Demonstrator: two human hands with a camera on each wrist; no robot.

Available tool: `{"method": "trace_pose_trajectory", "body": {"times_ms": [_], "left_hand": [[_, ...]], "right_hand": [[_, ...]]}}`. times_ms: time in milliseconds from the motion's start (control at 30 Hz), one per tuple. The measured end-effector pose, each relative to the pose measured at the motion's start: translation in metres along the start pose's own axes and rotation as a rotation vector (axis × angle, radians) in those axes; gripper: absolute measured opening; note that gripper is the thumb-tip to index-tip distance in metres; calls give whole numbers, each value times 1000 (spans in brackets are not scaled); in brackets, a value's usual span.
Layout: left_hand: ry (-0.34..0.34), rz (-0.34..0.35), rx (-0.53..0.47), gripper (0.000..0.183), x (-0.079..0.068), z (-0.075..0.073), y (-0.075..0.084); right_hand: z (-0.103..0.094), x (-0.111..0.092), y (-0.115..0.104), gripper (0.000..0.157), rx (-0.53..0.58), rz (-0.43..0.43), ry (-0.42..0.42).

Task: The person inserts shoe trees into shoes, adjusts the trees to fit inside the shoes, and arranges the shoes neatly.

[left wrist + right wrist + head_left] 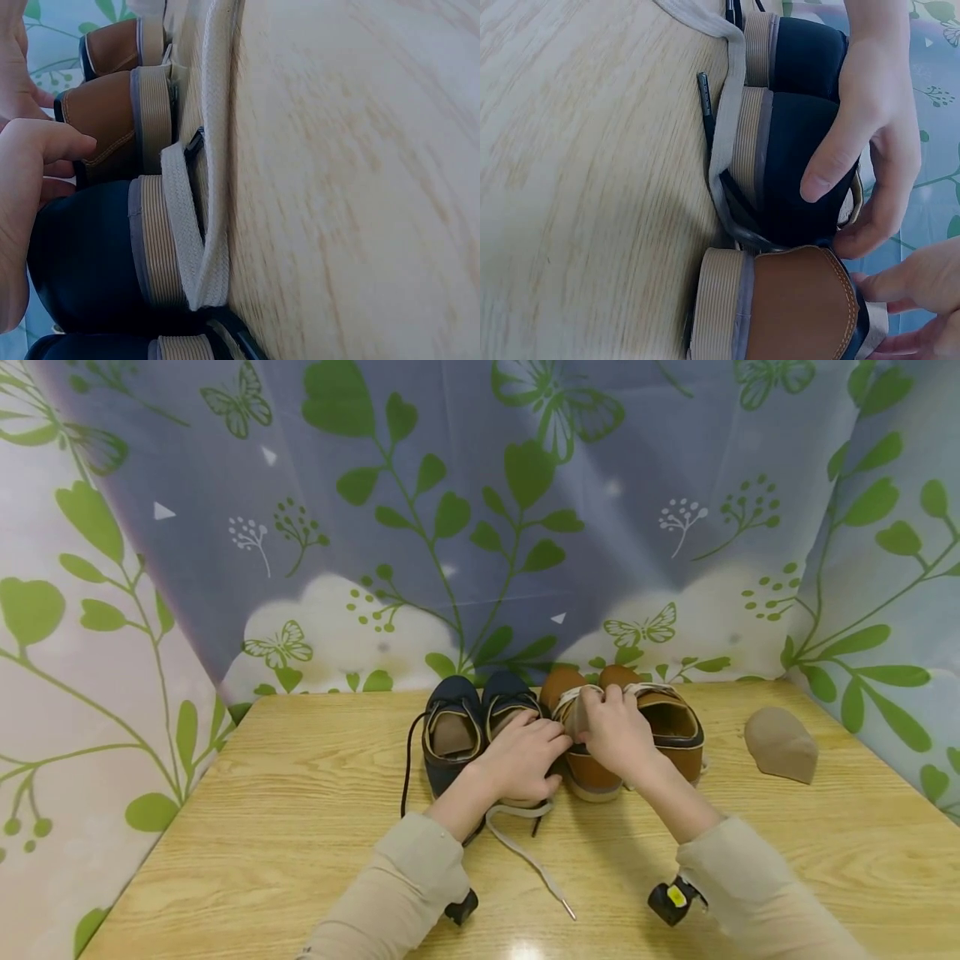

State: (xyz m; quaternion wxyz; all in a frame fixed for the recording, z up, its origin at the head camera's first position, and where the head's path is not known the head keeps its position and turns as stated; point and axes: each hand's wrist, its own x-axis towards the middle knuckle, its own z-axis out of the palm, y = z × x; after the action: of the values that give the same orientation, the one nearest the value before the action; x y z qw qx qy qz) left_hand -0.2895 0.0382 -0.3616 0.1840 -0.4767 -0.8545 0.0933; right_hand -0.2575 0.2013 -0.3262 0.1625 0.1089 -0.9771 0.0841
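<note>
Two navy shoes (452,768) stand beside two brown shoes (678,756), heels toward me. My left hand (525,756) lies over the right navy shoe (806,157), covering much of its opening. In the right wrist view its thumb is beside the navy heel and a fingertip is right at the collar of the left brown shoe (802,304). My right hand (618,731) is over that brown shoe's opening, pinching a pale flat piece (874,330) that resembles an insole; most of it is hidden.
A beige insole-like piece (780,743) lies on the wooden table (322,827) at the right. One flat pale lace (528,856) trails toward me from behind the navy shoes. A dark lace (408,768) hangs at the left. Patterned cloth (420,635) rises behind the shoes.
</note>
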Motion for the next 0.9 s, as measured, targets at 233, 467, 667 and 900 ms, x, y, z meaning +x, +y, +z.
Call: {"method": "trace_pose_trajectory", "body": {"times_ms": [233, 467, 667, 900], "left_hand": [[-25, -6, 6, 46, 1, -1, 0], [-15, -2, 24, 45, 2, -1, 0], [-16, -2, 33, 44, 1, -3, 1], [-16, 3, 47, 44, 1, -2, 2]], "right_hand": [[2, 0, -2, 57, 7, 18, 1], [3, 3, -1, 56, 17, 35, -16], [3, 6, -1, 59, 42, 75, -47], [2, 9, -3, 55, 78, 120, -83]]}}
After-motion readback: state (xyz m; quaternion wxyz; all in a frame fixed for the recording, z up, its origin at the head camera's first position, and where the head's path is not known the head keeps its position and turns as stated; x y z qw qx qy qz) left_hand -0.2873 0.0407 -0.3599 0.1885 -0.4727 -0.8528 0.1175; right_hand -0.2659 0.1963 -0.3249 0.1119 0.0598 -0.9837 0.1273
